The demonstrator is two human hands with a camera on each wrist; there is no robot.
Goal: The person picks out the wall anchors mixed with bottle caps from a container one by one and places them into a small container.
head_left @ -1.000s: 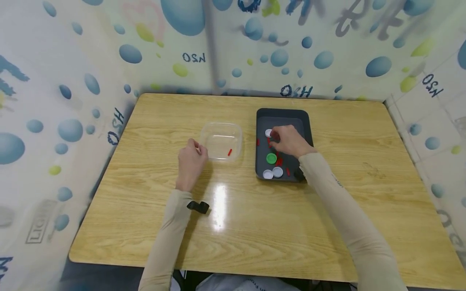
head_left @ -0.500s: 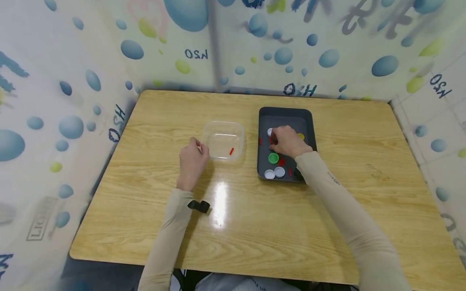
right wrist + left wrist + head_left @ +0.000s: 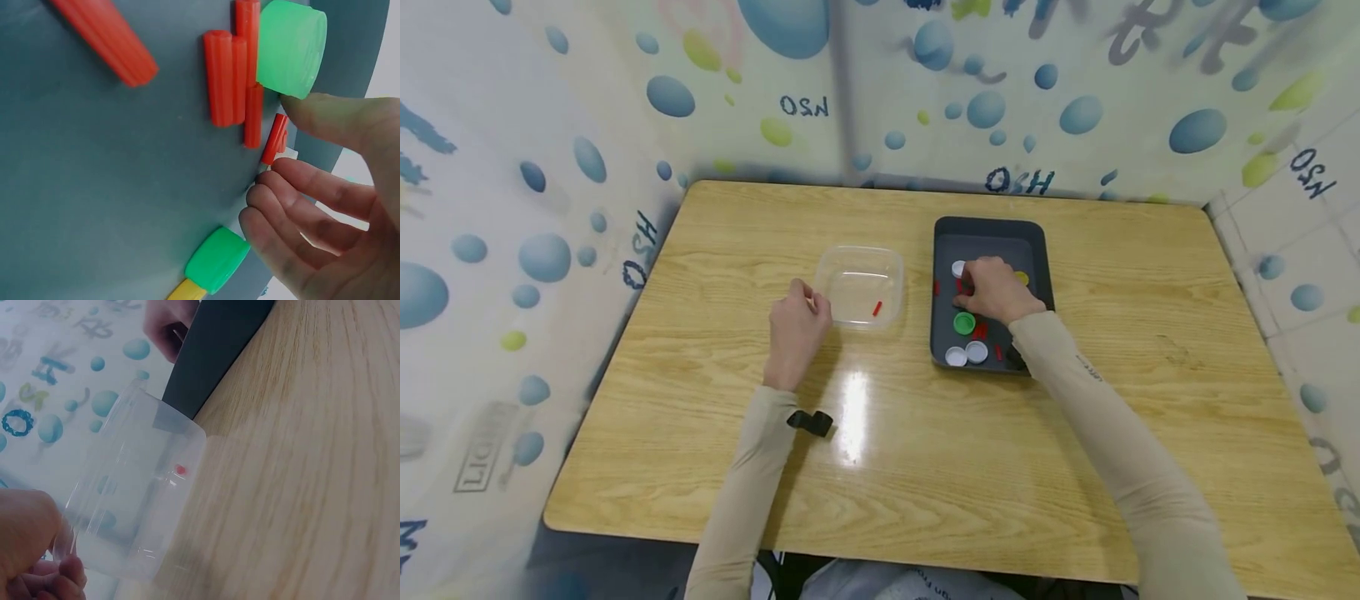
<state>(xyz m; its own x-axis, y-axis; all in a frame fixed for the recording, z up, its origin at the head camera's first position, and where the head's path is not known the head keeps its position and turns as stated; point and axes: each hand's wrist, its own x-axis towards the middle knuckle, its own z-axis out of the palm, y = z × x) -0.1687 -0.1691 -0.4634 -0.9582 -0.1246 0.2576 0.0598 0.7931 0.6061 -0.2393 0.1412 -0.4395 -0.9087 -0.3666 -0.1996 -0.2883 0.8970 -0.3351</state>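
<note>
Wood-grain table (image 3: 970, 475), clear plastic container (image 3: 850, 292) on it, dark tray (image 3: 988, 240) near, to the right

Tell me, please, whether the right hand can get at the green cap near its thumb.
Probably yes: the green cap sits close to the thumb of the right hand, and nothing visible stands between them.

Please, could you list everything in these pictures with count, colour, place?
Table: one, light wood, centre
Tray: one, dark grey, on table
Box: one, clear, left of tray
Stick: one, red, in box
Other sticks: several, red, in tray
White caps: three, white, in tray
Green caps: two, green, in tray
Yellow cap: one, yellow, in tray
Wall covering: count unclear, pale with dots, around table
Wrist cameras: two, black, on wrists
Sleeves: two, beige, on arms
Left hand: one, bare, pinching box rim
Right hand: one, bare, in tray
</note>
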